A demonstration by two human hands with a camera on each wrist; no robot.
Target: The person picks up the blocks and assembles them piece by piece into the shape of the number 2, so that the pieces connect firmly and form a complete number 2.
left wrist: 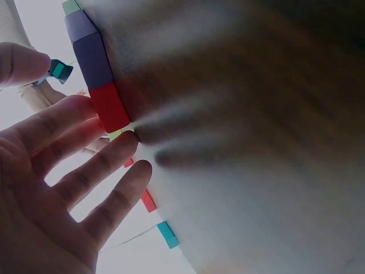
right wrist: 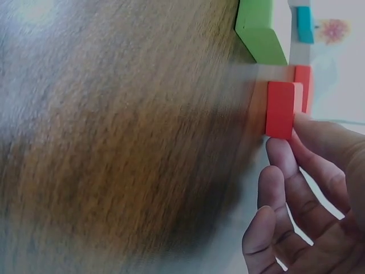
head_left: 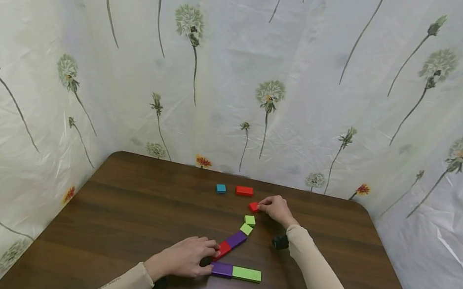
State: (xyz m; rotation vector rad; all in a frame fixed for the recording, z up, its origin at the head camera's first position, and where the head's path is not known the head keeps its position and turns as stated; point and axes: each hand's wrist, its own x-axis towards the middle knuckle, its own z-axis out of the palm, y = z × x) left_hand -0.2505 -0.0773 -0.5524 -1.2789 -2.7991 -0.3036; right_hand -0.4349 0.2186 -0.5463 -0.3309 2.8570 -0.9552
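Observation:
My right hand (head_left: 277, 209) pinches a small red block (head_left: 254, 206) between thumb and fingers beyond a curved line of blocks. The right wrist view shows the thumb along one side of this red block (right wrist: 280, 110). Below it in the head view, the line runs through two small lime green blocks (head_left: 249, 220), a purple block (head_left: 236, 240) and a longer red block (head_left: 222, 250). My left hand (head_left: 188, 256) rests at the lower end, its fingers extended and spread, fingertips right at the longer red block (left wrist: 109, 107) in the left wrist view.
Another purple block (head_left: 222, 270) and a long lime green block (head_left: 246, 274) lie end to end near my left thumb. At the far side of the brown wooden table (head_left: 151, 202) are a small blue block (head_left: 221, 188) and a red block (head_left: 244, 191). A flower-printed curtain (head_left: 225, 63) hangs behind.

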